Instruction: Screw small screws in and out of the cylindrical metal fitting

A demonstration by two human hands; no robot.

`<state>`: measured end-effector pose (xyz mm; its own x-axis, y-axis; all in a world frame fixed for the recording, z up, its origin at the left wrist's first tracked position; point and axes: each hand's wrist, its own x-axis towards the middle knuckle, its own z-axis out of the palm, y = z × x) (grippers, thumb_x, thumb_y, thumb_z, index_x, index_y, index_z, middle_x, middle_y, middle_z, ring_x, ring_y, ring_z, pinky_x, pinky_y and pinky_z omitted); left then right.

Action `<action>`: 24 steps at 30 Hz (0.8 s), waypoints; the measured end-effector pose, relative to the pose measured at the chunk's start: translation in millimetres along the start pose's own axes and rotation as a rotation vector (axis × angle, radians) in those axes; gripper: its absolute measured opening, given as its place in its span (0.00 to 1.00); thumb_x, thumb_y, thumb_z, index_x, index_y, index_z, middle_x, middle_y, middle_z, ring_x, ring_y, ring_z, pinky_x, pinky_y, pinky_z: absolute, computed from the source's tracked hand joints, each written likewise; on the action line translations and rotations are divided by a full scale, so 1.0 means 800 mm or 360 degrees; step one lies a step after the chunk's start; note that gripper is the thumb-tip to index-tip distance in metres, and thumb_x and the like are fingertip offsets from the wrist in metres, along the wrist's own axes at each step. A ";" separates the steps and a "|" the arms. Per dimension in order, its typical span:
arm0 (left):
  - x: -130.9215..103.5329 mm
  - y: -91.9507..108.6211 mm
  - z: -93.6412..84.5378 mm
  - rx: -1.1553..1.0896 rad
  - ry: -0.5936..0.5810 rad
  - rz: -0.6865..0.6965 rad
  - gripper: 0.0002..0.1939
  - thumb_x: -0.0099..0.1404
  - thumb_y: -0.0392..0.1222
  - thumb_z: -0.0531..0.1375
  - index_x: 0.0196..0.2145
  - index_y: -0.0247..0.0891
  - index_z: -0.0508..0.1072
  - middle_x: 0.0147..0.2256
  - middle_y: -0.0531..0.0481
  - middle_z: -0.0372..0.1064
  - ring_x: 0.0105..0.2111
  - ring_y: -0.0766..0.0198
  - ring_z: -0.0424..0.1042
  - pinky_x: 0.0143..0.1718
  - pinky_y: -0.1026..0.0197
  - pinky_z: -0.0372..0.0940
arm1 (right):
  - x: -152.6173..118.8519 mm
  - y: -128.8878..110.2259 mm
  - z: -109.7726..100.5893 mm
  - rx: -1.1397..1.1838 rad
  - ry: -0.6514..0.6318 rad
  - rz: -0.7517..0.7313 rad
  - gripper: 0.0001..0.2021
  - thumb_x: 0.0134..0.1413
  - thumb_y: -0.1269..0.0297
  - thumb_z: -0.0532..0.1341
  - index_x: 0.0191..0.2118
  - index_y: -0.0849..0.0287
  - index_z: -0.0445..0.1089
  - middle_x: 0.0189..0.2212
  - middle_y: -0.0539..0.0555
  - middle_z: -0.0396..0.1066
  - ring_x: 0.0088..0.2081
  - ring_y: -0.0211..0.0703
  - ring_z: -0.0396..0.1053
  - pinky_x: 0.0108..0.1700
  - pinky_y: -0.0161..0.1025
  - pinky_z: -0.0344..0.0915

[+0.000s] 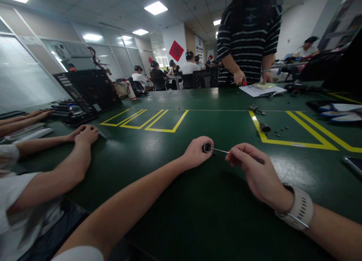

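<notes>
While the left hand curls closed around a dark cylindrical part, its open end showing, the right hand pinches a thin-shafted tool whose tip reaches the part's side (actual contact is too small to tell). Doing this well probably means bracing the part firmly and keeping the shaft straight. Beyond the right hand, a second cylindrical part lies on the bench near small dark pieces; farther out stands a person in a striped top.

The taped green worktable suggests a workshop.
</notes>
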<state>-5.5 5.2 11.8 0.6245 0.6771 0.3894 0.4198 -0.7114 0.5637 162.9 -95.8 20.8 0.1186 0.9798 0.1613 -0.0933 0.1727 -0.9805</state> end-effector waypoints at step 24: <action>-0.004 0.007 0.001 0.0302 -0.0157 0.0310 0.03 0.57 0.31 0.54 0.30 0.35 0.65 0.31 0.51 0.64 0.33 0.66 0.63 0.36 0.62 0.58 | 0.017 0.000 -0.007 0.0267 -0.0132 0.0345 0.07 0.48 0.61 0.62 0.28 0.59 0.71 0.27 0.53 0.71 0.32 0.41 0.67 0.36 0.39 0.63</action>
<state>-4.5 -1.0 13.2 0.7626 0.5094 0.3986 0.3957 -0.8549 0.3355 170.2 -83.5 22.6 -0.0027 0.9994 -0.0345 -0.2710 -0.0339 -0.9620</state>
